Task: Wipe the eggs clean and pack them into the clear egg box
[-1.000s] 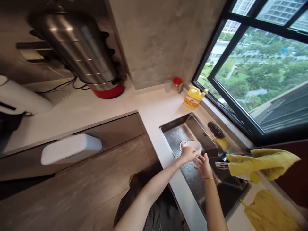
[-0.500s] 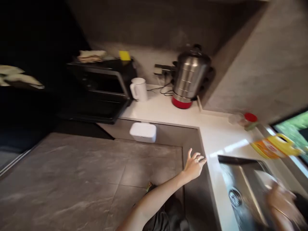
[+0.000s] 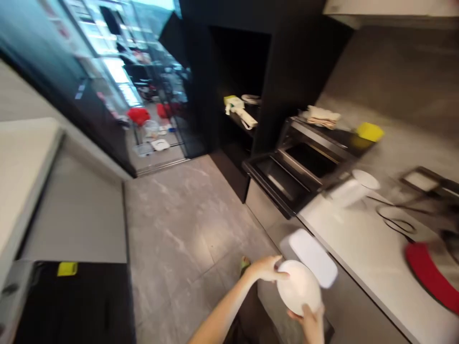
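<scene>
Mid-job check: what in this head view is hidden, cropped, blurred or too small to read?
Head view:
Right hand: cut by the bottom edge, only fingers on the plate show.
Plate's far side: hidden by the plate itself and the left hand.
White jug: smeared by motion blur.
Red base: blurred, cut by the right edge.
Items behind the glass door: too small.

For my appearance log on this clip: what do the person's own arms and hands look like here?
Both hands are bare, no gloves. The left hand joins a bare forearm with no sleeve in view. Only part of the right hand shows at the bottom edge, below the white dish. No ring or watch can be made out.
</scene>
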The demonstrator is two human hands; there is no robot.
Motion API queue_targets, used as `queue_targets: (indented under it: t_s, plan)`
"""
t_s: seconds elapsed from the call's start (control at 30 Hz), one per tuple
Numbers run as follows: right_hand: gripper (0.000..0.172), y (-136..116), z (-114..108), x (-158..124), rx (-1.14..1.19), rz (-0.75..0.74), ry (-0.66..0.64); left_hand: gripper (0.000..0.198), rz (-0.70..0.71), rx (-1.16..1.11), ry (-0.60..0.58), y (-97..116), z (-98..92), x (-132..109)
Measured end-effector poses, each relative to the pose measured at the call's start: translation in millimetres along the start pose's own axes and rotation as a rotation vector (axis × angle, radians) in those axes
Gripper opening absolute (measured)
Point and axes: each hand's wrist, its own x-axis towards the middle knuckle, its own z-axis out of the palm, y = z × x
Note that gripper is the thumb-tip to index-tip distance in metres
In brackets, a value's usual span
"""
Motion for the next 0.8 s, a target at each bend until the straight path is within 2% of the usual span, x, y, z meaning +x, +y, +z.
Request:
queue_targets:
  t_s: [0.07, 0.1, 0.2, 0.27, 0.33, 0.43, 0.5, 0.6, 0.7, 0.8]
  plan:
    - [0.075, -10, 100, 27, -0.139, -0.089, -0.181, 0.054, -0.002, -0.054, 0.218, -38, -88.5, -16]
    - [0.073, -21, 156, 41, -0.207, -0.195, -0.29, 0.048, -0.002, -0.068, 0.335, -55, -133.7, -26]
    - [0.054, -74, 331, 76, -0.29, -0.671, -0.618, 0.052, 0.071, -0.085, 0.725, -97, -263.0, -55]
    - [0.051, -119, 444, 90, -0.251, -1.001, -0.825, 0.057, 0.165, -0.055, 1.018, -119, -339.7, -71]
    - [0.055, -161, 550, 95, -0.189, -1.283, -0.956, 0.065, 0.227, 0.04, 1.256, -142, -410.0, -84]
    - [0.061, -202, 701, 87, -0.165, -1.569, -1.011, 0.076, 0.222, 0.234, 1.479, -183, -511.4, -108]
    - [0.056, -213, 797, 76, -0.156, -1.678, -1.006, 0.078, 0.204, 0.361, 1.544, -217, -578.9, -127]
    - [0.044, -212, 930, 62, -0.175, -1.687, -1.019, 0.074, 0.194, 0.525, 1.511, -272, -681.0, -157]
    - [0.036, -199, 1047, 60, -0.288, -1.525, -1.096, 0.065, 0.089, 0.557, 1.394, -322, -784.8, -174]
    - [0.037, -187, 1146, 71, -0.384, -1.267, -1.051, 0.059, -0.156, 0.497, 1.257, -362, -889.9, -170]
